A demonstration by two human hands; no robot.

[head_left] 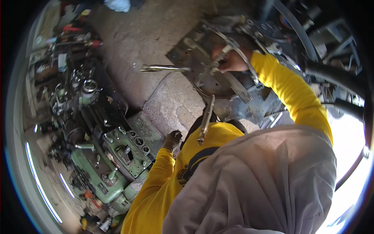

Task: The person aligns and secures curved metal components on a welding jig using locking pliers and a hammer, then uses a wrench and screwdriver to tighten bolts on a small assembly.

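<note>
My right hand (233, 61), in a yellow sleeve, reaches over a dark round metal table (224, 87) at the upper right. Its fingers are curled in beside a metal fitting (214, 70), and what they hold is partly hidden. A curved metal bar (243, 54) passes over this hand. A flat bar (238, 89) lies across the table. Low at the centre, my left hand (172, 139) is dark, perhaps gloved, close to the corner of a green machine (134, 150). Its fingers are too small and dark to make out.
Two metal rods (165, 68) (206, 119) stick out between me and the round table. Levers and dials cover the green machine at the left. A cluttered bench with tools (72, 43) stands beyond it. Thick dark hoses (335, 80) hang at the right.
</note>
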